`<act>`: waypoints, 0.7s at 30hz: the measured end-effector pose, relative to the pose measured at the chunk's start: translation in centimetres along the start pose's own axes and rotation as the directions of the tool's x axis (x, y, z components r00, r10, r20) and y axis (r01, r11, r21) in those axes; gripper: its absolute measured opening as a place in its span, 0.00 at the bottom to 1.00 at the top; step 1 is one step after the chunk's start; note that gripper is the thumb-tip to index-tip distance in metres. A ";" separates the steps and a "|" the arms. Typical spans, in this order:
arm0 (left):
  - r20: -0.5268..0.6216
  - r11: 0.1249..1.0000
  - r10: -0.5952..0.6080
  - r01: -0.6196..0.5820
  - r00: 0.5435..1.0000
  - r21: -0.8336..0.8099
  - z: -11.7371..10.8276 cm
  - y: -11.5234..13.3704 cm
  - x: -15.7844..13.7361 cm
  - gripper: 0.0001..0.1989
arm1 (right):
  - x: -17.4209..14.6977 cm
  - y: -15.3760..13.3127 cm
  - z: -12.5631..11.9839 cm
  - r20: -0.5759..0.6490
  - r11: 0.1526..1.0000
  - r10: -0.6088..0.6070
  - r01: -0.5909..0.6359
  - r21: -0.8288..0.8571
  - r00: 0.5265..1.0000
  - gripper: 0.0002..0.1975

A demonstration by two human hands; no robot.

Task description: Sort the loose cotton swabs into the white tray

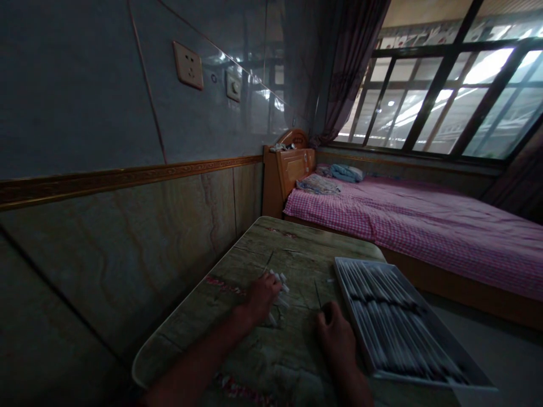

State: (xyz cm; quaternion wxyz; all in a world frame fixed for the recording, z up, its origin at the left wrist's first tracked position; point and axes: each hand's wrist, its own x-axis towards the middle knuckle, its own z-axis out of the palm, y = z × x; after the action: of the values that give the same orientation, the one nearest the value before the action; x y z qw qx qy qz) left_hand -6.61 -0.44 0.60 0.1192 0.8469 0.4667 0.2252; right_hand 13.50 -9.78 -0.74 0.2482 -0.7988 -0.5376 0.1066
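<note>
My left hand [263, 294] reaches over the table with its fingers curled at a small heap of white pieces [282, 280]. A thin dark stick [268, 260] juts up beyond those fingers; whether they grip it or a white piece is blurred. Closer to me, my right hand [336, 333] is closed in a pinch on another thin dark rod [318, 294], which points away from me. Just right of that hand lies a shallow white tray [428, 382], holding rows of slender white rods [382, 305] with dark parts, smeared by motion.
The patterned table [297, 367] has a rounded pale edge and stands along a tiled wall [182, 237]. Past it is a bed [407, 226] with a pink checked cover and wooden headboard [292, 164]. The tray's right side overhangs the table edge.
</note>
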 end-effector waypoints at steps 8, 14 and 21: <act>0.137 0.948 0.266 -0.284 0.954 0.144 0.1 0.5 0.6 0.09 | 0.3 0.9 0.1 -0.027 0.965 -0.022 0.028 0.262 0.999 0.14; -0.185 0.986 0.087 -0.111 0.979 -0.125 0.8 0.3 -0.8 0.08 | 0.5 1.0 -0.6 -0.059 0.814 -0.078 0.098 0.572 0.995 0.13; -0.297 0.961 0.072 -0.146 0.952 -0.235 1.6 -0.6 -1.4 0.08 | 0.3 0.3 0.0 -0.075 0.689 -0.069 0.102 0.717 0.995 0.09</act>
State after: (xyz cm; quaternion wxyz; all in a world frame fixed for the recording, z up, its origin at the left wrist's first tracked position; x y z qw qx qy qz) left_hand -6.94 -1.24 -1.39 0.1455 0.8080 0.3984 0.4091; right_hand 13.87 -9.64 -0.88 0.5569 -0.6142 -0.4839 0.2800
